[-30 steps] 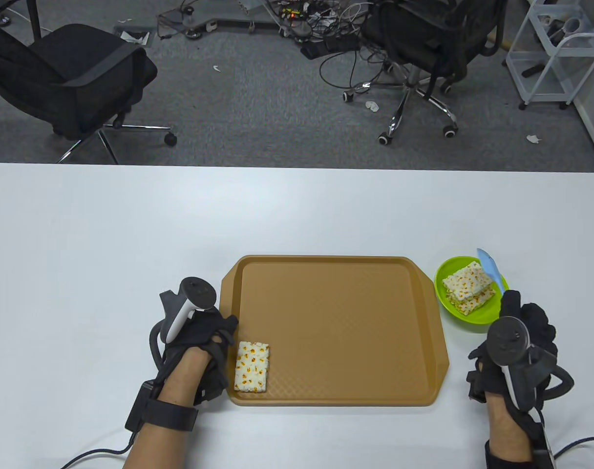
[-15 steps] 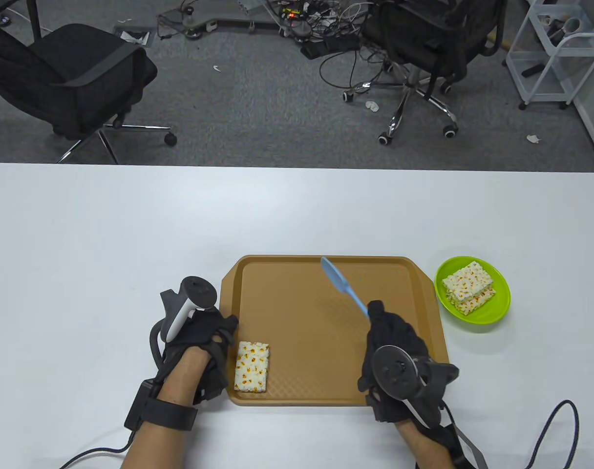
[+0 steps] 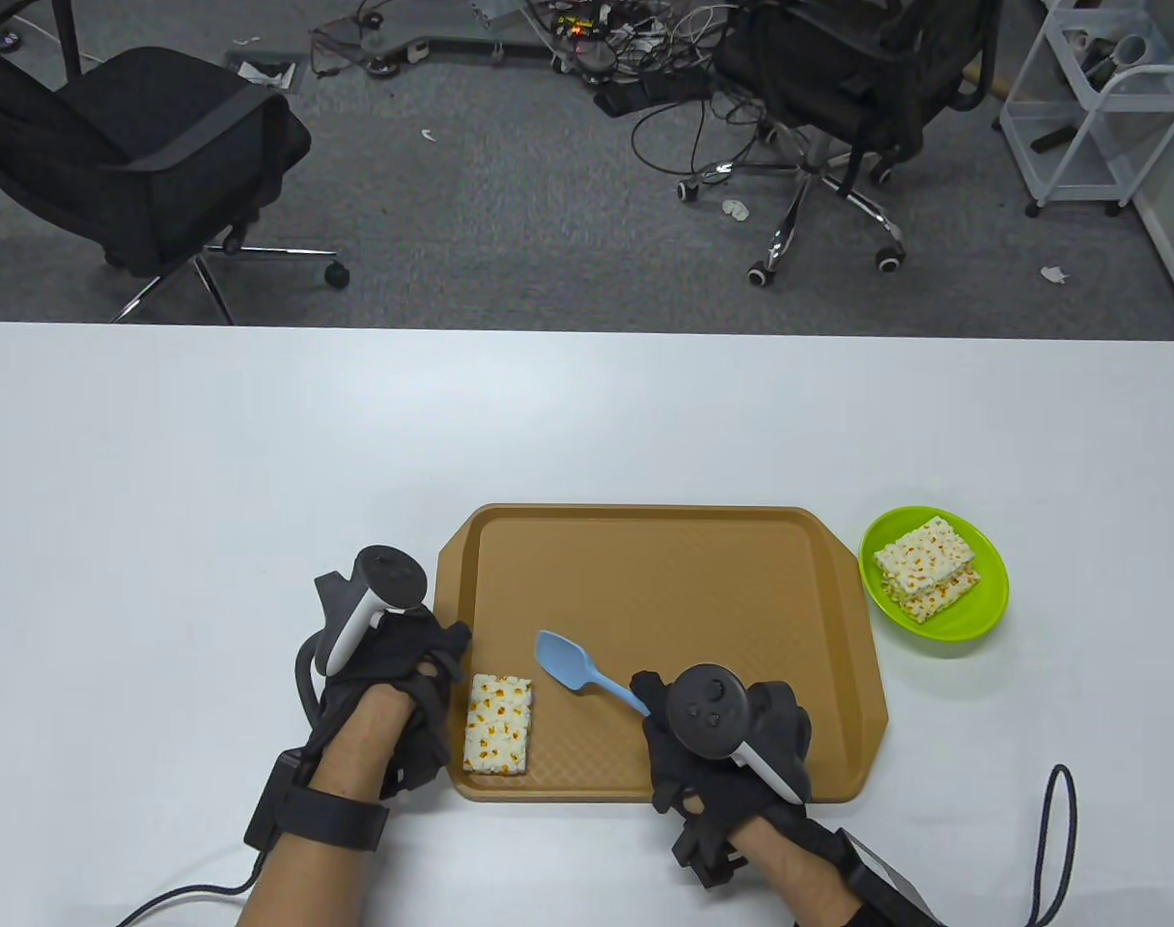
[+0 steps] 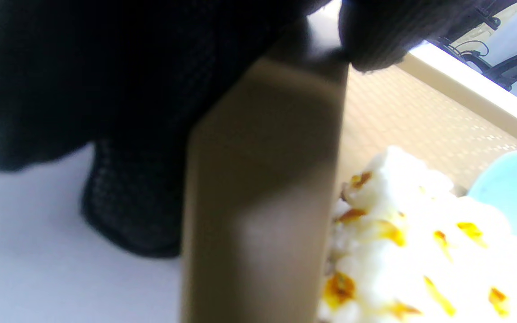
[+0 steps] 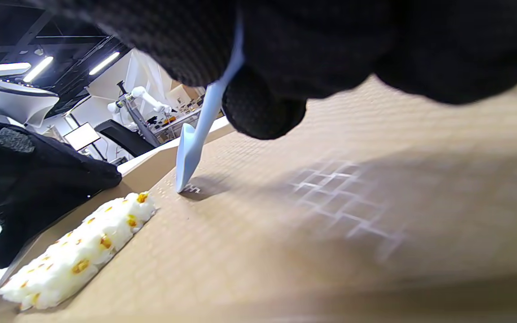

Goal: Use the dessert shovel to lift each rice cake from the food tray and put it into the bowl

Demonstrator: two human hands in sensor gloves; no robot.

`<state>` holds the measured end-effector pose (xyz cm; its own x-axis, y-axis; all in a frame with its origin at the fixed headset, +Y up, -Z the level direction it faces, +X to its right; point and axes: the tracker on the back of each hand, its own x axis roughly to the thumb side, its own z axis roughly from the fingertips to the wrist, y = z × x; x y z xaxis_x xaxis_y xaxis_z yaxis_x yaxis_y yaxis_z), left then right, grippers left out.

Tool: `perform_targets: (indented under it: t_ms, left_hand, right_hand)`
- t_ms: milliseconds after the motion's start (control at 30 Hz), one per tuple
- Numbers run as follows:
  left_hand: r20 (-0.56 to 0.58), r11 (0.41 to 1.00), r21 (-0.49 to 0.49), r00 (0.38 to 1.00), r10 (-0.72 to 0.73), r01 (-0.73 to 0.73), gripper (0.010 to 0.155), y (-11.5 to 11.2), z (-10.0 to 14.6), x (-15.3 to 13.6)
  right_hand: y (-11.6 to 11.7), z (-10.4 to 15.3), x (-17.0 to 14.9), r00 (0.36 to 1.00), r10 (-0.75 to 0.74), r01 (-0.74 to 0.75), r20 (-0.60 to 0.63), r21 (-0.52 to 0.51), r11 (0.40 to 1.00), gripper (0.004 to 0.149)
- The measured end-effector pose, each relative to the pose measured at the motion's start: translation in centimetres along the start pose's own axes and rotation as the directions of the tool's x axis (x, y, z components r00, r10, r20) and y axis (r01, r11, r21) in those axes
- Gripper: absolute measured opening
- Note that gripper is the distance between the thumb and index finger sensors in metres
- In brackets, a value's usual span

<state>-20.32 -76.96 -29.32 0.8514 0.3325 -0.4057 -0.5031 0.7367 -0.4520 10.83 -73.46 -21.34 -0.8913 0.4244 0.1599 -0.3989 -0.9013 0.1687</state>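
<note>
Table view: right hand (image 3: 727, 744) grips the blue dessert shovel (image 3: 573, 666), blade just right of the rice cake (image 3: 497, 724) at the tray's (image 3: 664, 579) lower left; left hand (image 3: 394, 676) grasps the tray's edge.

Changes we record:

- Our right hand (image 3: 727, 739), in its black sensor glove: a second ago beside the lime-green round plastic bowl (image 3: 973, 623), half a second ago over the right half of the tan rectangular plastic food tray (image 3: 674, 579), now over the tray's near edge at centre.
- Light-blue plastic dessert shovel (image 3: 577, 666), in that hand's grip: previously raised with its blade pointing away from us; now lowered and pointing left, blade tip at the tray floor near the single white rice cake with orange flecks (image 3: 497, 724), not touching it.
</note>
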Motion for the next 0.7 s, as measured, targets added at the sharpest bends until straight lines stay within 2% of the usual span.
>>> perform_targets:
  t_ms: [300,500,633,700]
  left_hand:
    - [-0.001,1.000,-0.001,1.000,0.004,-0.004,0.070,0.0,0.0,-0.1]
    - [-0.001,1.000,0.002,1.000,0.004,-0.004,0.070,0.1,0.0,-0.1]
    - [-0.001,1.000,0.003,1.000,0.003,-0.003,0.070,0.1,0.0,-0.1]
    - [-0.001,1.000,0.003,1.000,0.003,-0.003,0.070,0.1,0.0,-0.1]
  right_hand:
    - [-1.0,-0.7,-1.3,0.997,-0.074,0.075,-0.008,0.172,0.982,0.053]
    - [-0.9,-1.4,-3.9,0.954,-0.265,0.297,-0.138,0.324,0.899,0.053]
    - [-0.2,-1.3,-4.5,0.938,-0.306,0.345,-0.161,0.427,0.836,0.053]
    - [0.2,-1.1,-4.2,0.937,-0.310,0.349,-0.160,0.426,0.835,0.053]
